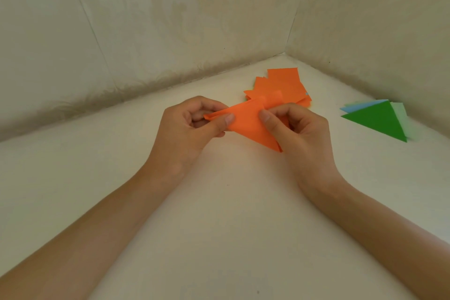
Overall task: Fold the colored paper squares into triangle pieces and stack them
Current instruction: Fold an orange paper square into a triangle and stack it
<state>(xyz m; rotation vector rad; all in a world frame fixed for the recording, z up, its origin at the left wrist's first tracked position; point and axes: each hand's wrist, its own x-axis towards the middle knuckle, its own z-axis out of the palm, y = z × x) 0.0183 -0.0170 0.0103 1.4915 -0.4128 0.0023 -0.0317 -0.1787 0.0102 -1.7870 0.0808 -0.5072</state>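
Note:
An orange paper piece, partly folded into a triangle shape, is held above the white surface by both hands. My left hand pinches its left corner between thumb and fingers. My right hand grips its right side, thumb pressed on the top face. Behind them lies a loose pile of orange paper squares. At the right sits a stack of folded triangles, dark green on top, with light blue and pale green edges showing beneath.
The white table surface runs into a corner formed by two patterned beige walls. The triangle stack lies close to the right wall.

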